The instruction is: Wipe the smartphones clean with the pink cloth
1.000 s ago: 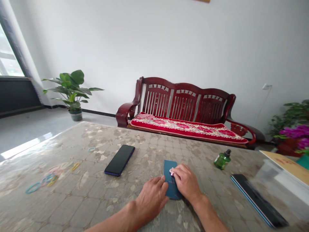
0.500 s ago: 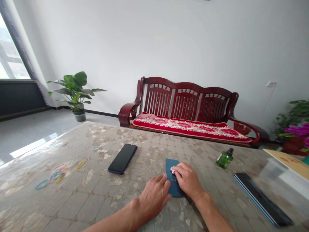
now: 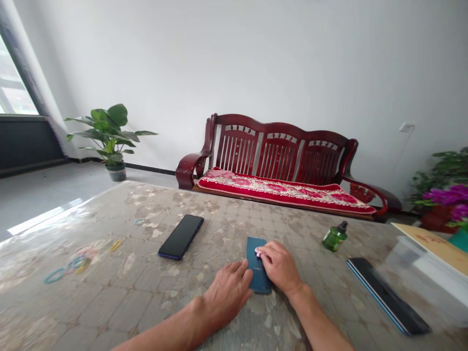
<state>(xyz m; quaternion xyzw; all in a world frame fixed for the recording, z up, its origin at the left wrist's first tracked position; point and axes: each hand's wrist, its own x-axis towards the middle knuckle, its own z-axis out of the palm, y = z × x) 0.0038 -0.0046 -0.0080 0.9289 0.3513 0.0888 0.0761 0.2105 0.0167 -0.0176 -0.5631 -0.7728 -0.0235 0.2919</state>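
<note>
A blue phone [image 3: 260, 279] lies on the patterned tablecloth [image 3: 146, 302] between my hands, long side pointing away from me. My left hand [image 3: 230, 287] rests flat beside it, with fingertips on its left edge. Over the phone's upper right part, my right hand [image 3: 280, 265] pinches a small pinkish-white cloth [image 3: 258, 252] against the surface. Most of the cloth is hidden by the fingers. To the left lies a black phone [image 3: 182, 237], screen up. A green bottle [image 3: 334, 237] with a black cap stands to the right.
Another dark phone [image 3: 387, 295] lies at the right, near a clear plastic box [image 3: 413, 258] and a tan board [image 3: 435, 243]. Coloured bands [image 3: 78, 262] are scattered at the left. Beyond the table are a wooden bench [image 3: 281, 151] and a potted plant [image 3: 113, 131].
The whole view has shifted slightly, so things sit a little further left and higher. Both hands keep nearly the same places on the blue phone.
</note>
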